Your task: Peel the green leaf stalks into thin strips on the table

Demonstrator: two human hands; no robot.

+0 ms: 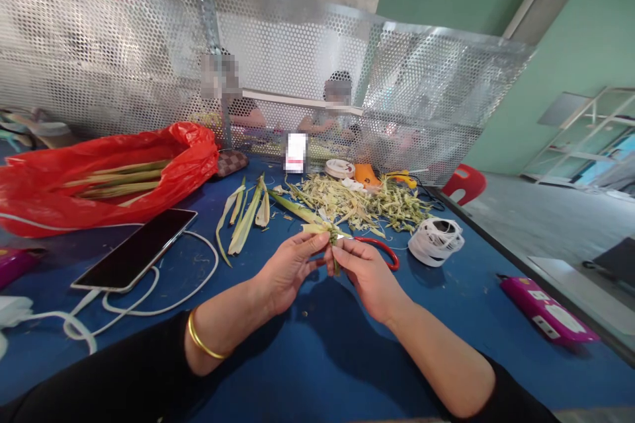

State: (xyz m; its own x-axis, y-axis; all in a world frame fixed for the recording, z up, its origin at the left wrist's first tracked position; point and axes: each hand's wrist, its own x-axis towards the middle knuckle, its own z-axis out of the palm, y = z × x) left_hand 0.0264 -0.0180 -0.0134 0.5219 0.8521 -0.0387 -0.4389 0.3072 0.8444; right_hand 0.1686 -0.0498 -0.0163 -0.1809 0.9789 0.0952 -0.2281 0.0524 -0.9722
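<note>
Both hands meet over the blue table around a small green flower spike (pixel 334 235) with pale husk at its top. My left hand (pixel 294 266) pinches it from the left between thumb and fingers. From the right, my right hand (pixel 366 272) closes its thumb and fingertips on the same spike. Just behind the right hand lies a pair of scissors with red handles (pixel 389 252), partly covered by the fingers. Long pale green leaf sheaths (pixel 248 218) lie spread beyond the left hand. A heap of peeled strips and green bits (pixel 342 201) sits beyond both hands.
At the left, a red plastic bag (pixel 191 165) holds long stalks beside a phone (pixel 136 248) with a white cable (pixel 211 271). A white twine roll (pixel 436 242) and a purple packet (pixel 546 310) lie right. A perforated metal screen (pixel 297 39) stands behind; two people sit beyond it.
</note>
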